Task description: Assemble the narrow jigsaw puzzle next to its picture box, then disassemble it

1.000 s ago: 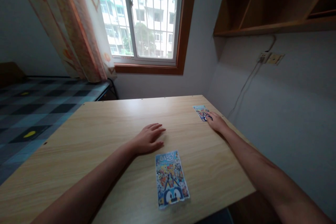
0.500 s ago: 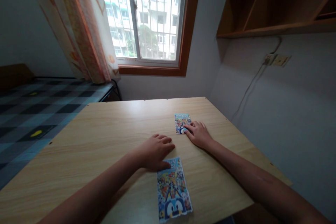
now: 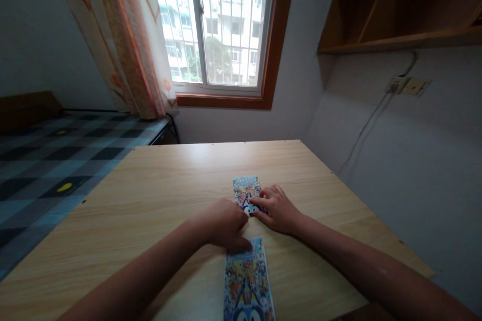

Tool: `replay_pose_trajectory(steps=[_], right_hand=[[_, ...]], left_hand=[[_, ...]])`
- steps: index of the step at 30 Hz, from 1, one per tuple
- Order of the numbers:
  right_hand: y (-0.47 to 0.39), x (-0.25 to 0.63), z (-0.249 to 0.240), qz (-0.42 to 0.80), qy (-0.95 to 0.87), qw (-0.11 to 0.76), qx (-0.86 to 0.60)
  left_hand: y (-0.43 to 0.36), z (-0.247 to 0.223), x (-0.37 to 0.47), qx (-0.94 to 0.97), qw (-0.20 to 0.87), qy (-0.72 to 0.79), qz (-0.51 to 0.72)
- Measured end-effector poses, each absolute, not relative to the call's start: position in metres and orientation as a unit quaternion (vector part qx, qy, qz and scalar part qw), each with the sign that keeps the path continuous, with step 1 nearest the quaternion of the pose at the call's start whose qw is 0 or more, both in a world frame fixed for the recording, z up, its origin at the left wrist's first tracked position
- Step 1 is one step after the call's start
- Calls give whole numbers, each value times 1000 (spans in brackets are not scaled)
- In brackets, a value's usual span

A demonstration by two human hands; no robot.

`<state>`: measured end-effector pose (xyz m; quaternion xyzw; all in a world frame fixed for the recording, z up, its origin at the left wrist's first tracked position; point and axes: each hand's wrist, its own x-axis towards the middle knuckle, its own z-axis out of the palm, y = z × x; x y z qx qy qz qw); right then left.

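Note:
Two printed cards with the same crowded cartoon picture and a big blue face at the bottom lie on the wooden table (image 3: 169, 173). My right hand (image 3: 277, 209) has its thumb and index finger on the right edge of the far card (image 3: 245, 189). My left hand (image 3: 225, 223) is palm down, its thumb apart from the bent fingers. That thumb rests on the top edge of the near card (image 3: 247, 276), while the index fingertip is at the far card's lower left corner. The left hand's other fingertips are hidden. The near card's bottom runs out of view.
Behind the table are a window (image 3: 222, 35) and a patterned curtain (image 3: 124, 35). A bed with a checked cover (image 3: 86, 145) stands at left. On the right wall hang a wooden shelf (image 3: 376, 40) and a socket (image 3: 414, 86) with a cable.
My right hand has drawn the far card left and nearer to me. The left hand's spread fingers have bent down to that card's corner. The near card appears lower in view.

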<state>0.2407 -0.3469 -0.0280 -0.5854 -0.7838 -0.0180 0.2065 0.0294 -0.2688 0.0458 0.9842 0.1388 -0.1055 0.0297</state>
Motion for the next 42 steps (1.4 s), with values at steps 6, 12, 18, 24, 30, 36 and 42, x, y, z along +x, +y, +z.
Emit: replay_pose_trajectory(steps=[6,12,18,24,30,36,42], right_hand=[[-321,264,-26,26,-721,259,-643],[-263,286,-17,117,-659,185,-719],[-247,269,-9,110,-647,157,-738],[-245,272,-13,135,-631,199,-737],[-243,276,-17,168,-629,231,-723],[-243,276,-20,197,-646,261,-690],[-242,277,-26,192,-677,268,-658]], left_hand=[[-217,38,21,949,44,309,39],[-183,7,38,905,95,404,94],[-181,7,62,895,42,438,77],[-179,4,64,889,61,441,106],[-172,1,62,873,118,457,120],[-170,-2,60,878,170,427,136],[-167,-6,58,895,193,377,139]])
